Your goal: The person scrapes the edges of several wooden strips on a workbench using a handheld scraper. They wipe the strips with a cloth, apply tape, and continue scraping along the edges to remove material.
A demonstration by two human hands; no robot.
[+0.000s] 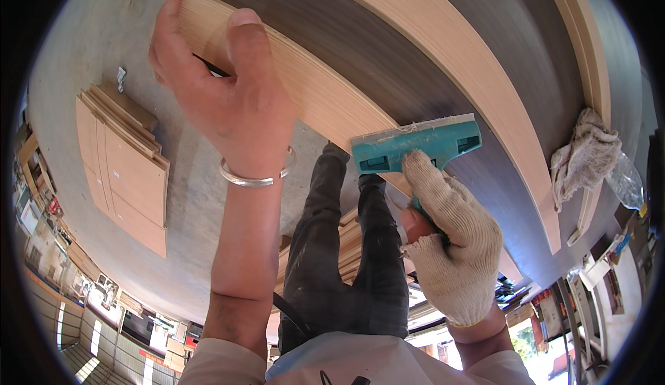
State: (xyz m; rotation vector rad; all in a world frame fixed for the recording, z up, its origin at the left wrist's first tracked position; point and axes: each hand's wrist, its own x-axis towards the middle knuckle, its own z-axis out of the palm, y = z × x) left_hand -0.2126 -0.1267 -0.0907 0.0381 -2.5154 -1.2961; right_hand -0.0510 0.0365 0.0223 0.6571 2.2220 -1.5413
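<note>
My bare left hand (242, 101), with a silver bangle on the wrist, is wrapped round the far left end of a long pale wooden strip (322, 94). Its thumb lies on the top and its fingers curl over the outer edge. A knitted off-white glove covers most of my right hand (460, 246), leaving the thumb bare. That hand is closed on the handle of a teal scraper (415, 148). The scraper's wide metal blade lies across the strip's edge, with fine shavings along it. The handle is mostly hidden by the glove.
The strip lies on a dark panel (388, 59) beside another pale strip (464, 45). Farther right are a third strip (578, 24), a crumpled rag (585, 153) and a clear plastic bottle (627, 184). Flat boards (125, 170) are stacked on the floor at left.
</note>
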